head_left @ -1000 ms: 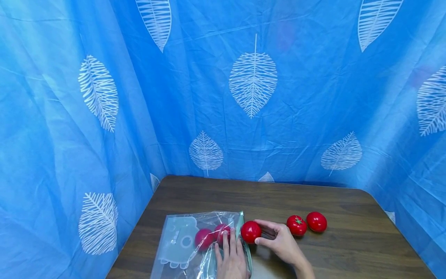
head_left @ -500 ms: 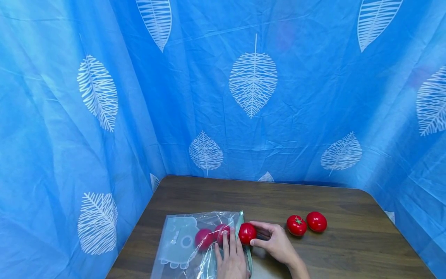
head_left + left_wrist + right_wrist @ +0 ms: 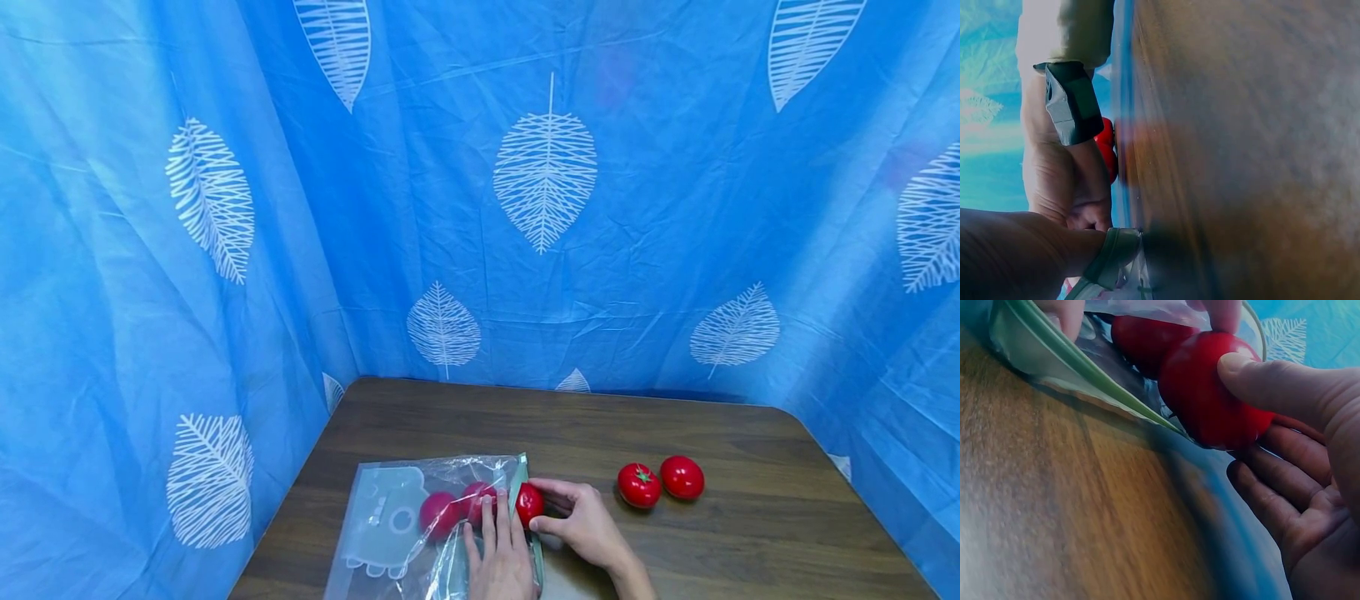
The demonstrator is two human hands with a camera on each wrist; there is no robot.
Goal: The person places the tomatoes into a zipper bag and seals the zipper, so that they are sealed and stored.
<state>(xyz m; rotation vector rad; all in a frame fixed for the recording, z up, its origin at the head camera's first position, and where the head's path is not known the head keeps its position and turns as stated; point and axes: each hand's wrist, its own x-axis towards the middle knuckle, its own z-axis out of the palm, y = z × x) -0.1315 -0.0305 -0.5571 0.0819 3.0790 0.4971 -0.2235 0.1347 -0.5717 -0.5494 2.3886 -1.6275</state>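
Observation:
A clear zip bag [image 3: 386,533] with a pale green animal print and green-edged mouth lies at the front left. Inside are two red tomatoes [image 3: 440,514], seen through the plastic. My left hand [image 3: 501,554] holds the bag near its mouth, fingers stretched over the top film; in the right wrist view its thumb [image 3: 1065,317] is at the opening. My right hand [image 3: 588,525] grips another red tomato [image 3: 1207,394] between thumb and fingers, partly within the mouth. That tomato touches one inside the bag. The right fingertips behind it are partly hidden.
Two more red tomatoes, one with a green stem top [image 3: 639,485] and one plain [image 3: 682,477], rest to the right on the dark wooden table [image 3: 600,425]. A blue curtain [image 3: 637,250] with white leaf prints hangs behind the table.
My right hand has moved left, carrying its tomato from beside the bag's edge into the mouth. The left hand and the other tomatoes stay nearly where they were.

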